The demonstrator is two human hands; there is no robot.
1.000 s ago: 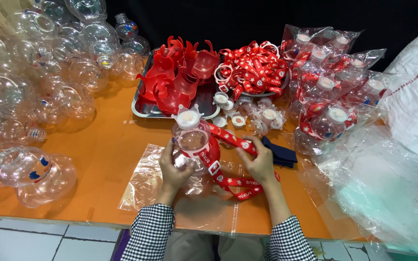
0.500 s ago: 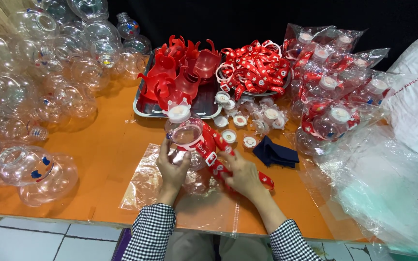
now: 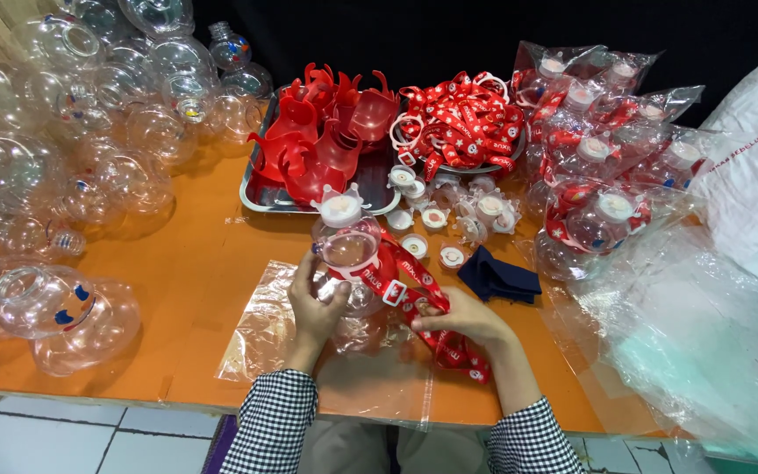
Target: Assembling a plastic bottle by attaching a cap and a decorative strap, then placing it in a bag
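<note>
Clear plastic bottle (image 3: 348,254), round-bodied with a white cap, sits low in the centre of the frame, tilted over a flat sheet of cellophane (image 3: 265,325) on the orange counter (image 3: 195,263). Our left hand (image 3: 316,303) cups the bottle from below, fingers curled round its belly in a closed grip. Our right hand (image 3: 467,318) lies just right of it, fingers pressed down on the red lanyard strap (image 3: 414,294) that runs from the bottle's neck; that grip looks closed on the strap, though the fingertips are partly hidden.

We judge the step in hand to be gathering the strap against the bottle before it goes into the wrapper. A next move would call for folding the slack ribbon tight and keeping the slippery bottle from rolling.

The strap is woven, matte and printed; the bottle is glossy, thin-walled and hard. At the upper left lies a heap of empty clear bottles (image 3: 89,132). A metal tray (image 3: 261,197) at top centre holds red moulded plastic pieces (image 3: 318,140), beside a pile of coiled red lanyards (image 3: 458,123). Small white caps (image 3: 436,215) are scattered below them, near a dark blue cloth (image 3: 497,276). Bagged finished bottles (image 3: 607,175) crowd the upper right.
</note>
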